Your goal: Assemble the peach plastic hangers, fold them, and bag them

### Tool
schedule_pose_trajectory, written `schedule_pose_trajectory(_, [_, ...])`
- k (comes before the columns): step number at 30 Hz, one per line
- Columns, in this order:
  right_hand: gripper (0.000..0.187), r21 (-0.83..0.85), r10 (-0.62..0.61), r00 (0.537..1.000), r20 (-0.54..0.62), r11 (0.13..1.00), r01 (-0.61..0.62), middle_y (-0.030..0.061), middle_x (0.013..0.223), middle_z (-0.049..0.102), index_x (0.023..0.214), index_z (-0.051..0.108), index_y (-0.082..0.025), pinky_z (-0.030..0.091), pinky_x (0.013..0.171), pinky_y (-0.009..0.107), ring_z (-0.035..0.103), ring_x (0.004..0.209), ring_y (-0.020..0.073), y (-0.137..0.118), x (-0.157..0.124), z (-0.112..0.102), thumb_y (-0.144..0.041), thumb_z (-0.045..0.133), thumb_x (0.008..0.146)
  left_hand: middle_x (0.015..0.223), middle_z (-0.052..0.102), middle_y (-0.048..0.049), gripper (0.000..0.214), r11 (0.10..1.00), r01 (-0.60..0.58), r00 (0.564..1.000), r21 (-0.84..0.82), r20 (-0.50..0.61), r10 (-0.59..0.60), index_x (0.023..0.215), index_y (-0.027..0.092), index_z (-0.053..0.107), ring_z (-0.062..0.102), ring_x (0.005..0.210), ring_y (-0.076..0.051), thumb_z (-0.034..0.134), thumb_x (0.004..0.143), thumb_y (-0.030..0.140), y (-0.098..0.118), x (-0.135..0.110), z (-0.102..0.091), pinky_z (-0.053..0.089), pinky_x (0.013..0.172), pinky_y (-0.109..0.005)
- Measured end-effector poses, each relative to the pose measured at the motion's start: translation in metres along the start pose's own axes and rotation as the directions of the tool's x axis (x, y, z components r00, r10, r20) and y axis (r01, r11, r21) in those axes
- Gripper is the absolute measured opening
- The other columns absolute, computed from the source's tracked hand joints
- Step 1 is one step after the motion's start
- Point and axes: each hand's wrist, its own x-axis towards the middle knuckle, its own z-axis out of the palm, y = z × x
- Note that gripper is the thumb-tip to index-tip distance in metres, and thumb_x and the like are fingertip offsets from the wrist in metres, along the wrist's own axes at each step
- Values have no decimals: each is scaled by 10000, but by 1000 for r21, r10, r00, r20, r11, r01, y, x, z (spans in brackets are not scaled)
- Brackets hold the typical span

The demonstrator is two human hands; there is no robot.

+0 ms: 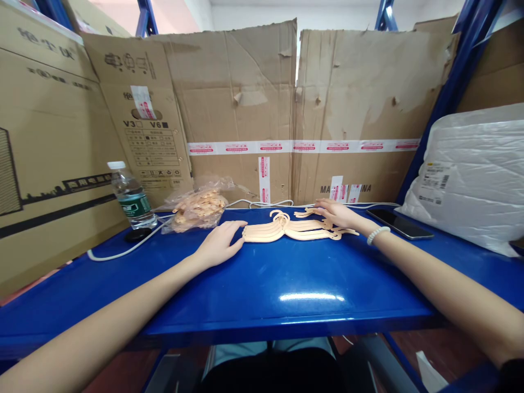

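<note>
Beige curved strips with hooked ends, which look like plastic hanger parts (264, 231), lie in a fanned group at the middle of the blue table, their hooks bunched at the centre. A second fanned group (309, 233) reaches to the right. My left hand (219, 243) rests palm down, fingers stretched, with its fingertips at the left end of the strips. My right hand (336, 213) is over the right group, its fingers and thumb closed about a few strips (305, 213) behind the row. The exact grip is partly hidden.
A clear bag of beige pieces (200, 210) and a water bottle (133, 196) stand at the left, beside a white cable (123, 255). A phone (399, 224) and a white wrapped package (475, 174) lie at the right. Cardboard (241, 120) walls the back.
</note>
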Motion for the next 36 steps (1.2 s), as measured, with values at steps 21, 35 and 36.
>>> schedule_pose_trajectory(21, [327, -95, 216, 976, -35, 971, -219, 120, 1019, 708, 1061, 666, -126, 489, 849, 330, 651, 954, 237, 8, -7, -7, -117, 378, 905, 1177, 640, -121, 325, 997, -45, 998, -61, -55, 41, 1161, 140, 551, 577, 1100, -263, 457, 880, 274, 11, 1, -4, 449, 964, -430])
schedule_pose_trajectory(35, [383, -103, 51, 977, 206, 994, -30, 107, 1145, 670, 1149, 656, -173, 411, 1026, 423, 577, 1130, 265, 17, 14, 10, -103, 446, 837, 1118, 655, -103, 327, 992, -82, 994, -92, -80, 74, 1141, 158, 561, 576, 1062, -252, 491, 823, 189, 18, 2, -3, 455, 944, -420])
schedule_pose_trajectory(36, [380, -101, 55, 977, 208, 994, -34, 105, 1144, 673, 1152, 657, -179, 431, 1003, 407, 590, 1111, 261, 19, 13, 10, -112, 452, 839, 1122, 653, -102, 329, 991, -87, 994, -100, -82, 78, 1143, 162, 561, 573, 1067, -251, 491, 822, 188, 19, 2, -3, 454, 947, -418])
